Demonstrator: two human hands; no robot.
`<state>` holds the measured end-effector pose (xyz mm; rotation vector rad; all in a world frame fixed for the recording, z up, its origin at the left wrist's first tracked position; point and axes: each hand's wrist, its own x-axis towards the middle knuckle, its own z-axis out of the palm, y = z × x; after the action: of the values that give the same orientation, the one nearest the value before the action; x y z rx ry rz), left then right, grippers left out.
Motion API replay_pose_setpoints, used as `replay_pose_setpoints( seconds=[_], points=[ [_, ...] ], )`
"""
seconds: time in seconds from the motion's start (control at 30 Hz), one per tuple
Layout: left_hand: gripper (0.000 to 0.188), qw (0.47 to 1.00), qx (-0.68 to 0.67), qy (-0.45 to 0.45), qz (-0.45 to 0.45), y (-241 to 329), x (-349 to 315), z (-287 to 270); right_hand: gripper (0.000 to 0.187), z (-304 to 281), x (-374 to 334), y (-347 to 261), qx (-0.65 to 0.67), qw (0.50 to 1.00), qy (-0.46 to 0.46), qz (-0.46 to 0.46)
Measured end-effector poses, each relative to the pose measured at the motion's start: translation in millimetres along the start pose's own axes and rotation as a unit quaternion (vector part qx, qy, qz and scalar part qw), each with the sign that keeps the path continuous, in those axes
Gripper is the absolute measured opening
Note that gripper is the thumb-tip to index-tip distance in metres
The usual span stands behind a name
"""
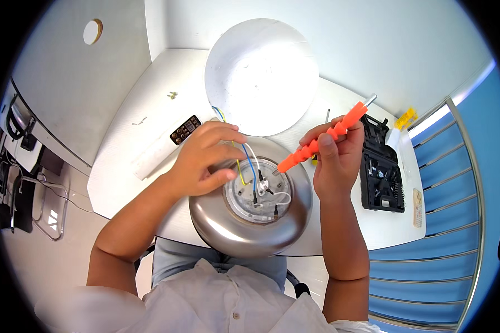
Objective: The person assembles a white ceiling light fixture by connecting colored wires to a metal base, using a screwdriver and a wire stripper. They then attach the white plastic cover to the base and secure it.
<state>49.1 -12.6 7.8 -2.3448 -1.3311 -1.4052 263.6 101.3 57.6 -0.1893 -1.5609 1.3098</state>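
Observation:
A rounded brushed-metal pot body lies upside down on the table in front of me. Its underside shows a heating plate with blue, yellow-green and white wires. My left hand hovers over the left side of the pot with its fingers apart, near the wires; whether a fingertip touches one I cannot tell. In my right hand is an orange flexible screwdriver extension, held at a slant. Its lower metal tip comes down at the plate's right edge, and its other metal end points up and right.
A large white round shell stands behind the pot. To the left lies a white handle with a black control panel, past it small screws. An open black tool case and a yellow item are at right, by a metal railing.

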Motion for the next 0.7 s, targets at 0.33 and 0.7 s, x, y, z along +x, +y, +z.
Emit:
replay_pose_setpoints(
  seconds=[0.33,0.7],
  points=[
    [0.039,1.0,-0.008,-0.008,-0.019,-8,-11,1,0.029,5,-3,13,-0.077,0.992,-0.1,-0.009],
    [0.03,1.0,-0.02,-0.014,-0.014,-10,-6,-1,0.033,-2,12,18,-0.045,0.964,-0.26,-0.03]
  ],
)
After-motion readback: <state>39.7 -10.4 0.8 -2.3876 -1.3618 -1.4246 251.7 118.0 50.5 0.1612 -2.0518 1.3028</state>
